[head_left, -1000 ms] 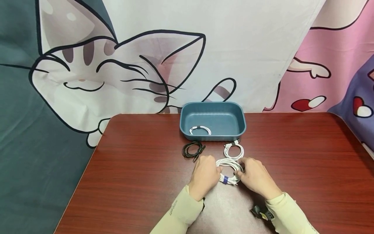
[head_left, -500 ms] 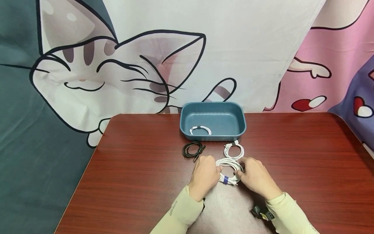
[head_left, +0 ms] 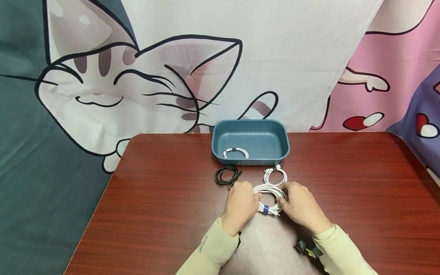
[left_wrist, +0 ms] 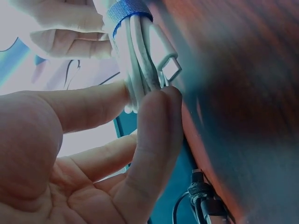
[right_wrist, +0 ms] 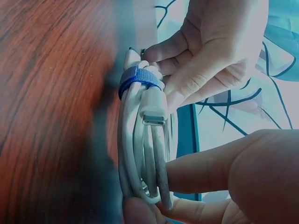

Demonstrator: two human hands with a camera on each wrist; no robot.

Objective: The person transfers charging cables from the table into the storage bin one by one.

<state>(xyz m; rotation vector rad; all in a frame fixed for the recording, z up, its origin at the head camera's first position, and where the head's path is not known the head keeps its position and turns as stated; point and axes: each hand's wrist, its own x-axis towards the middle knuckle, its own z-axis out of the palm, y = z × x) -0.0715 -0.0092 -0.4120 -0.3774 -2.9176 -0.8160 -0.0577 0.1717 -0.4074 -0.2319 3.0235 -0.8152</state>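
Note:
Both hands pinch a coiled white cable (head_left: 267, 187) bound with a blue strap (head_left: 266, 209), close over the table. On the coil's left side is my left hand (head_left: 240, 206), thumb and fingertips around the strands. My right hand (head_left: 303, 207) grips the opposite side. The left wrist view shows the bundled strands (left_wrist: 135, 60) and a plug (left_wrist: 171, 70) by the fingertips. A USB plug (right_wrist: 154, 114) lies along the coil below the strap in the right wrist view. Beyond it, a smaller white coiled cable (head_left: 275, 177) with a dark tie lies right at its far edge.
A blue rectangular bin (head_left: 250, 162) stands at the table's back edge, with a white coiled cable (head_left: 245, 152) inside. In front of its left corner lies a black coiled cable (head_left: 227, 176). A patterned cloth (head_left: 295, 68) hangs behind the reddish wooden table (head_left: 154, 214).
Both hands and the blue-strapped coil have shifted very slightly away from me, toward the bin. The grip stays the same, and the other cables have not moved.

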